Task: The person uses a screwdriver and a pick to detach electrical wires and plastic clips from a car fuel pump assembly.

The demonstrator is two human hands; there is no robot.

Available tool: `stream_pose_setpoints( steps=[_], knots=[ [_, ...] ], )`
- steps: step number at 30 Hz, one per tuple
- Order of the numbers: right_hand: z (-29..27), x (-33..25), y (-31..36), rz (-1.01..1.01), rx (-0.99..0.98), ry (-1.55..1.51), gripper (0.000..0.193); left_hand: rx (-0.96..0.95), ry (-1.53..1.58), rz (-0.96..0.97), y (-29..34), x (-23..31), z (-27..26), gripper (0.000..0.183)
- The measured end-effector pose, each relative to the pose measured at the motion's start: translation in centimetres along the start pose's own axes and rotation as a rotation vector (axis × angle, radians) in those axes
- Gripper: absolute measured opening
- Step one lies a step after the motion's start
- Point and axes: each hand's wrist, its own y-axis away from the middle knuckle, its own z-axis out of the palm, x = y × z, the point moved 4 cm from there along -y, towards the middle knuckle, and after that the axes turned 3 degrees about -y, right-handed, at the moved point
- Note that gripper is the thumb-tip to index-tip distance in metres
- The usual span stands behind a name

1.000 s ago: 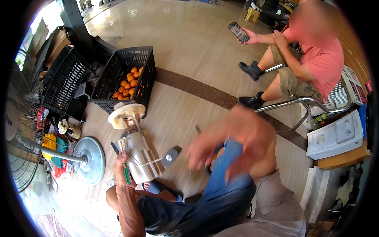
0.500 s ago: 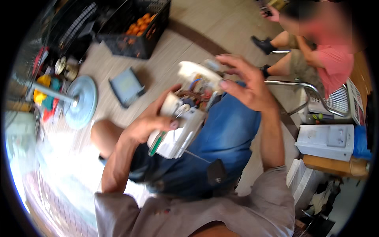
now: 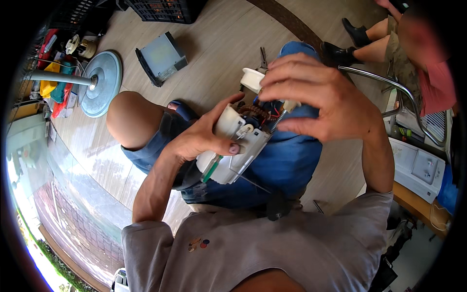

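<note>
An opened white plastic appliance [image 3: 238, 163] rests over my lap, its inside showing reddish-brown windings, coloured wires and a metal spring [image 3: 278, 119]. My left hand [image 3: 202, 138] grips its housing from the left, thumb on top near a green strip [image 3: 212, 169]. Bent over the far right end is my right hand [image 3: 321, 97], thumb beside the spring and fingers around a pale part there; its exact grip is partly hidden. A rounded white piece [image 3: 252, 79] shows past those fingertips. A thin rod or cord runs from the housing toward a dark flat piece [image 3: 278, 205].
On the floor ahead lie a grey metal box [image 3: 163, 56] and a dark pointed tool [image 3: 263, 57]. A round blue-grey stand base [image 3: 101, 82] is at left, a black crate [image 3: 168, 10] beyond. At right, a person in pink sits near a chrome-framed chair [image 3: 404, 87].
My right hand's fingers, raised at the appliance's far end before, now curl down over it, with the thumb beside the spring. My left hand keeps its hold. The whole view has shifted.
</note>
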Motion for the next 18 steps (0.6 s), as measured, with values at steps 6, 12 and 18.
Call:
stream_pose_setpoints(
  steps=[6,12,18],
  knots=[
    [1.1,-0.4,0.6,-0.050,-0.029,0.033,0.041,-0.064,0.074,0.016,0.3,0.0,0.9,0.133],
    [1.9,-1.6,0.7,-0.023,-0.281,-0.024,0.037,-0.196,-0.027,-0.110,0.5,-0.9,2.7,0.133],
    [4.4,-1.4,0.7,-0.022,-0.530,0.078,0.034,-0.316,-0.124,-0.179,-0.5,-2.3,3.1,0.129]
  ],
)
